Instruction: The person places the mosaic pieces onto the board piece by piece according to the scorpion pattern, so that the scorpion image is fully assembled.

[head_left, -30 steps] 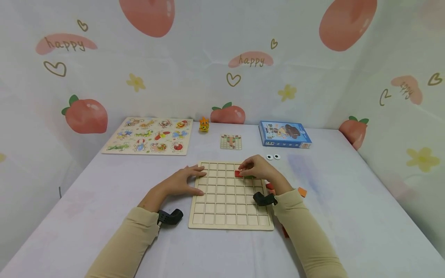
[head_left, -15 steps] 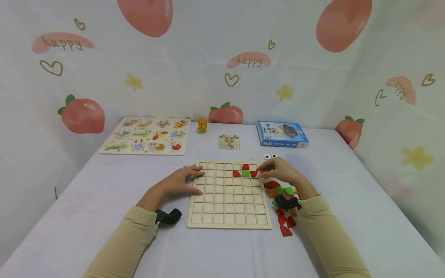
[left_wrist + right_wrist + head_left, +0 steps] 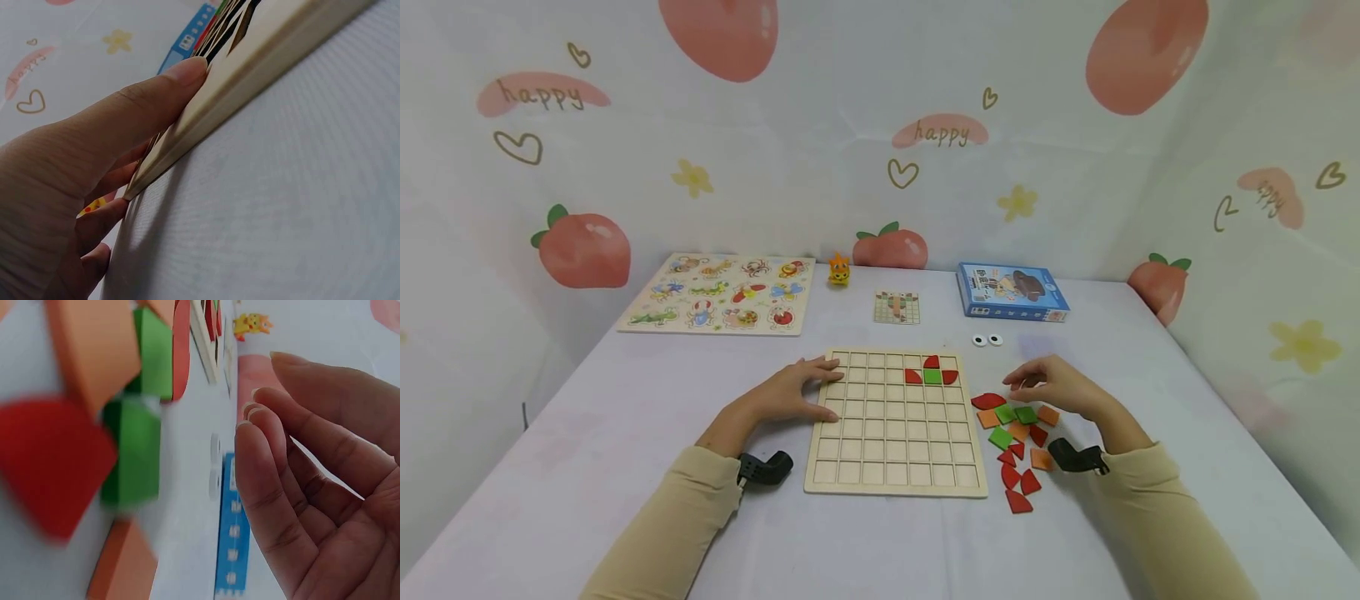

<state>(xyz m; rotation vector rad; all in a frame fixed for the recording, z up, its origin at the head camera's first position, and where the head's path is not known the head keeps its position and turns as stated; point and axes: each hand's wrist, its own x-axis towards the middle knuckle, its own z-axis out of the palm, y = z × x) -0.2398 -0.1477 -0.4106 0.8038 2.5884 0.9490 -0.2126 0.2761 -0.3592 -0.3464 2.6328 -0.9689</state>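
A wooden grid board (image 3: 887,489) lies flat on the table. My left hand (image 3: 786,392) rests on its left edge, fingers near the top corner and thumb lower down; the left wrist view shows the thumb (image 3: 187,70) on the frame. In the board's upper right, a green square (image 3: 932,377) has red quarter-round pieces (image 3: 931,362) above, left and right of it. My right hand (image 3: 1060,387) hovers above loose red, orange and green pieces, holding nothing, its fingers loosely bent. Nearby are a red leaf-shaped piece (image 3: 988,401) and a green tile (image 3: 1026,414).
Behind the board lies a small pattern card (image 3: 897,307), with two googly eyes (image 3: 987,340) to its right. A blue box (image 3: 1013,291), an orange toy figure (image 3: 838,269) and an animal puzzle board (image 3: 718,294) line the back. Red pieces (image 3: 1018,502) lie towards the front.
My right hand has left the board and moved right, over the loose pieces. The red and green pieces it covered on the grid now show. My left hand stays on the board's edge.
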